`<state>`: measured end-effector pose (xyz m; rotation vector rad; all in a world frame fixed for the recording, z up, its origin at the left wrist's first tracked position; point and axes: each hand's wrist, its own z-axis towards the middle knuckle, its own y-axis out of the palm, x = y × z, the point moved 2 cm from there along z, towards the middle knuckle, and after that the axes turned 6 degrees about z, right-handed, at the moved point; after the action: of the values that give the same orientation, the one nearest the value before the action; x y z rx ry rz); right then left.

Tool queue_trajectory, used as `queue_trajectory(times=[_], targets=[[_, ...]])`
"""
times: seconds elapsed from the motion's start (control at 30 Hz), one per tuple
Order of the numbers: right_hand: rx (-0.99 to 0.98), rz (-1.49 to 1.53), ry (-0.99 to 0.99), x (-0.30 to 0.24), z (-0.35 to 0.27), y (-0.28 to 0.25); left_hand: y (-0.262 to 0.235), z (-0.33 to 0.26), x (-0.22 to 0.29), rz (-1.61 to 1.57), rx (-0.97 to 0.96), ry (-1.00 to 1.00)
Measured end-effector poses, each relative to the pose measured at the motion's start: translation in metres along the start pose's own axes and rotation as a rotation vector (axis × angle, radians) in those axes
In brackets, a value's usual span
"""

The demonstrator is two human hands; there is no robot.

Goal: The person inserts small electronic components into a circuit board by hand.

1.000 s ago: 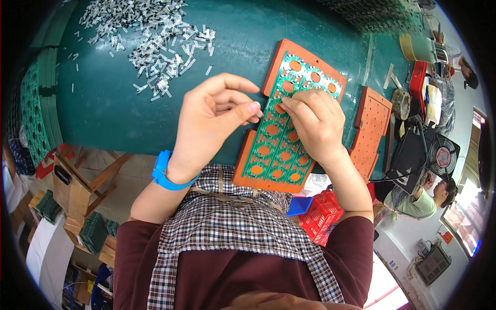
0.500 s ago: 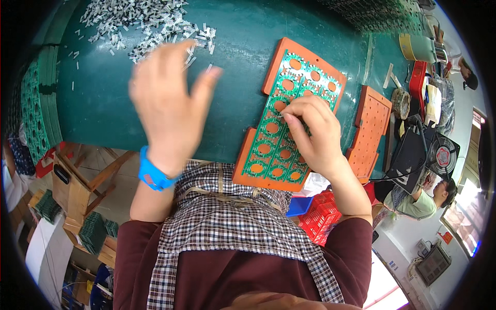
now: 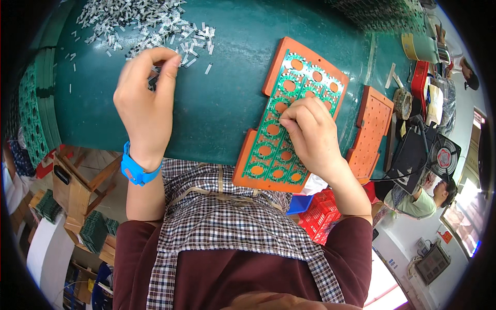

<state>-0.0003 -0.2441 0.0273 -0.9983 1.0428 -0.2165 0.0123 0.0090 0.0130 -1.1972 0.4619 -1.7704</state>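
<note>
A green circuit board panel (image 3: pixel 269 162) with rows of round cutouts rests in an orange fixture (image 3: pixel 293 46) on the table. My right hand (image 3: pixel 312 134) is over the panel's middle, thumb and forefinger pinched together near its surface; anything between the fingertips is hidden. At the near edge of a heap of small clear-and-black electronic parts with thin leads (image 3: pixel 134 20), my left hand (image 3: pixel 144 101) has thumb and forefinger brought together. Whatever it pinches is too small to make out. A blue band (image 3: pixel 138 168) circles my left wrist.
Another orange fixture (image 3: pixel 373 124) lies farther right. Stacked green panels (image 3: pixel 33 113) stand at the table's left edge, and more green boards (image 3: pixel 385 15) at the far right. A black fan (image 3: pixel 443 155) and a co-worker (image 3: pixel 421 201) are on the right. A red basket (image 3: pixel 320 217) sits below.
My left hand has shifted left and its spread thumb and fingers have closed to a pinch by the heap. My right hand stays almost in place, fingers still pinched over the panel.
</note>
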Motion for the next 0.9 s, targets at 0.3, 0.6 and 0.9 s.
queue_trajectory(times=[0.3,0.6,0.9], targets=[[0.133,-0.346,-0.233,-0.016,-0.01,0.003,0.021,-0.037,0.04,-1.135,-0.696,-0.576],[0.149,-0.119,-0.035,-0.004,-0.006,0.006,0.02,-0.045,0.045,-1.097,-0.7,-0.549],[0.121,-0.297,-0.211,-0.012,-0.012,0.004,0.019,-0.055,0.047,-1.167,-0.759,-0.57]])
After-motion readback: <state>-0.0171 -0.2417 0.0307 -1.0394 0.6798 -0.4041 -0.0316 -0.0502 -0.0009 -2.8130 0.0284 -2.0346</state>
